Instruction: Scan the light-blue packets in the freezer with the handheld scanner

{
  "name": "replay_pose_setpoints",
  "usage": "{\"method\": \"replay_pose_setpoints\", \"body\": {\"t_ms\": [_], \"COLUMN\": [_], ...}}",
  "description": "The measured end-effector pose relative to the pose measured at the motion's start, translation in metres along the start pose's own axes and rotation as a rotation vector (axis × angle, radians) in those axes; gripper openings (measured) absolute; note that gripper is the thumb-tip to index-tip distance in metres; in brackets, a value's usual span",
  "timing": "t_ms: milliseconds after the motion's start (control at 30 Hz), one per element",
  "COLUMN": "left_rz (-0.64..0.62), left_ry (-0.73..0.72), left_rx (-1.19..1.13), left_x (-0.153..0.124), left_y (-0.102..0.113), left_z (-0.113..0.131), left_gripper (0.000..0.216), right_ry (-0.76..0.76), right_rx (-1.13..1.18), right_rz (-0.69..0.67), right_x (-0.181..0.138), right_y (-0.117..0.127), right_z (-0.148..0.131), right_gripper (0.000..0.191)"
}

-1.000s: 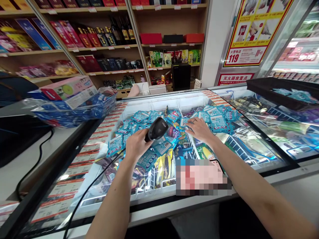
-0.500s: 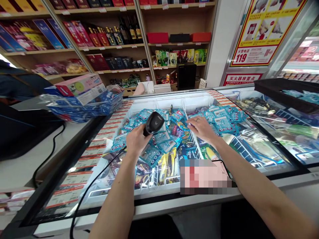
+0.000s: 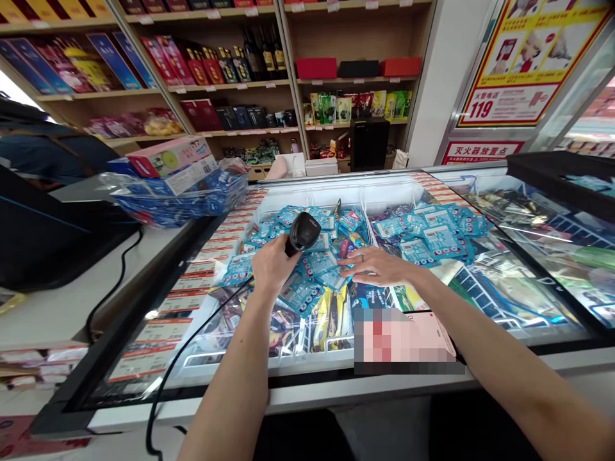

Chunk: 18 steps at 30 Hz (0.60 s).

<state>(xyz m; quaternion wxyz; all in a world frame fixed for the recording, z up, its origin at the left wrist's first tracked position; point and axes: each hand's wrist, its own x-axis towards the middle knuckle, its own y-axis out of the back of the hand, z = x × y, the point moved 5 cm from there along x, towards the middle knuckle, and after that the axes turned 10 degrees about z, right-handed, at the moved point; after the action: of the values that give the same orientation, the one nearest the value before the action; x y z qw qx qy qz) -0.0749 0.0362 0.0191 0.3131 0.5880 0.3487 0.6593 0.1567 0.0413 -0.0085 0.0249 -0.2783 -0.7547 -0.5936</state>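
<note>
My left hand [image 3: 273, 266] is wrapped round the handle of a black corded barcode scanner [image 3: 304, 232], its head pointing away over the pile. Below it, light-blue packets [image 3: 300, 293] lie spread on the chest freezer's glass top [image 3: 202, 314]. My right hand [image 3: 377, 266] is stretched out to the left, fingers apart, with the fingertips at the right edge of this pile; nothing shows in its grasp. Whether the fingertips touch a packet I cannot tell. A second heap of light-blue packets [image 3: 439, 238] lies beyond and to the right of that hand.
A phone [image 3: 427, 330], partly blurred out, lies at the freezer's front edge. The scanner's black cable [image 3: 192, 342] runs down to the front left. Plastic-wrapped blue packs [image 3: 187, 198] with boxes on top stand left; a dark tray [image 3: 567, 176] sits right. Stocked shelves [image 3: 216, 89] line the back.
My right hand has moved left and nearer to me, from the middle divider to the left pile. The scanner stays over the pile. The whole view has shifted slightly.
</note>
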Motion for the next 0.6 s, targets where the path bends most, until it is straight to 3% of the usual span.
{"method": "replay_pose_setpoints", "body": {"t_ms": [200, 367, 600], "left_rz": [0.008, 0.007, 0.000], "left_ry": [-0.018, -0.017, -0.046], "left_rx": [-0.002, -0.028, -0.017], "left_x": [0.000, 0.000, -0.001], "left_y": [-0.001, -0.001, -0.002], "left_z": [0.000, 0.001, 0.002], "left_gripper": [0.036, 0.038, 0.036], "right_ry": [-0.205, -0.288, -0.373], "right_rx": [-0.026, -0.112, -0.199], "right_rz": [0.048, 0.115, 0.154], "right_x": [-0.014, -0.020, -0.018], "right_y": [0.018, 0.022, 0.014], "right_z": [0.019, 0.028, 0.032], "right_gripper": [0.033, 0.036, 0.072]}}
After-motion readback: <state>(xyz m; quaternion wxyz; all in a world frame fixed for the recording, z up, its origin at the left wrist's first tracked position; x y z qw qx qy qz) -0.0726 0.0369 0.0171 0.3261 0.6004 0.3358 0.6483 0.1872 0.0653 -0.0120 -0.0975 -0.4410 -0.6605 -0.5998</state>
